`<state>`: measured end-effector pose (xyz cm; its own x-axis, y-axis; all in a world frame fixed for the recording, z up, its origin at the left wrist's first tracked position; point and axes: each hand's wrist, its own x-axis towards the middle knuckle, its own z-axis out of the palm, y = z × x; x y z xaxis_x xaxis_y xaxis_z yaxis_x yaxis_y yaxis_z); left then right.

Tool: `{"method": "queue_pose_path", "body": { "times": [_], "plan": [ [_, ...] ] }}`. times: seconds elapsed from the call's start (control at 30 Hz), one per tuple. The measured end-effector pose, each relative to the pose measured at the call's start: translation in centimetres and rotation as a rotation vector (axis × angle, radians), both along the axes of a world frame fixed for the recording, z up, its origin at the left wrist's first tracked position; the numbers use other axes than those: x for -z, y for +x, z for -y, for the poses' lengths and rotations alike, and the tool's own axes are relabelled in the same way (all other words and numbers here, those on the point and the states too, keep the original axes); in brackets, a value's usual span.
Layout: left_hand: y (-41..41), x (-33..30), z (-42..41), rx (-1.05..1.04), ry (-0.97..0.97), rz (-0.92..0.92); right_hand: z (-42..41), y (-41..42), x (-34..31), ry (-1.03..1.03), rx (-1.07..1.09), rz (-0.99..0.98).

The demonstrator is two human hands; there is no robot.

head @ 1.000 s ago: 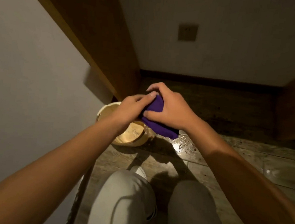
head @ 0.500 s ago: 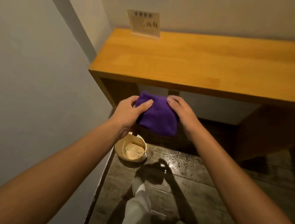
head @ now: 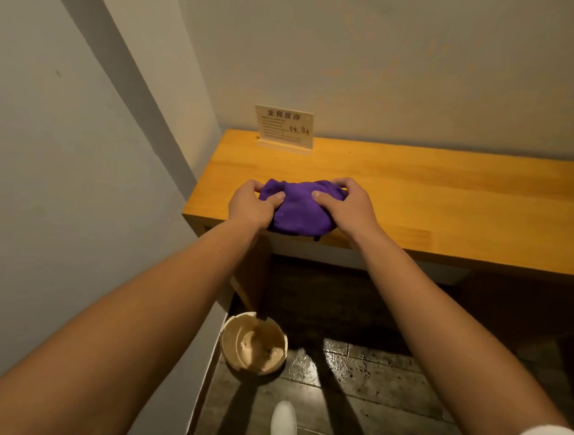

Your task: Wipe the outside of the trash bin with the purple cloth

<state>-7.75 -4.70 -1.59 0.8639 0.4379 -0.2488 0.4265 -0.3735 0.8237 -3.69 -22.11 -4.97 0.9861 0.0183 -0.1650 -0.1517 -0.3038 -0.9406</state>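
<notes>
I have the purple cloth (head: 300,208) bunched on the table (head: 451,202) near its front edge, my left hand (head: 250,205) gripping its 9 o'clock side and my right hand (head: 343,206) its 3 o'clock side, fingers clamped on the fabric. The trash bin (head: 254,342) stands on the floor (head: 368,388) at 6 o'clock, well apart. I judge wiping finished or paused; the bin's outside is hardly visible.

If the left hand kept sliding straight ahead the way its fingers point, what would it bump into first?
Probably the small sign standing at the back of the wooden table; the left hand, gripping the purple cloth, points roughly there, though depth is unclear.
</notes>
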Motion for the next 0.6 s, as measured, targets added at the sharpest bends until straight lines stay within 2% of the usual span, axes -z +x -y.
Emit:
{"method": "queue_pose_path", "body": {
  "times": [0.33, 0.5, 0.6],
  "plan": [
    [8.1, 4.3, -3.9, 0.101, 0.225, -0.067, -2.4, 4.7, 4.7, -0.213, 0.177, 0.083],
    [8.1, 5.2, -3.7, 0.233, 0.512, -0.159, -1.9, 5.5, 3.7, -0.567, 0.116, 0.145],
    [8.1, 3.0, -3.5, 0.295, 0.659, 0.006, -1.7, 6.0, 1.9, -0.596, 0.202, 0.225]
  ]
}}
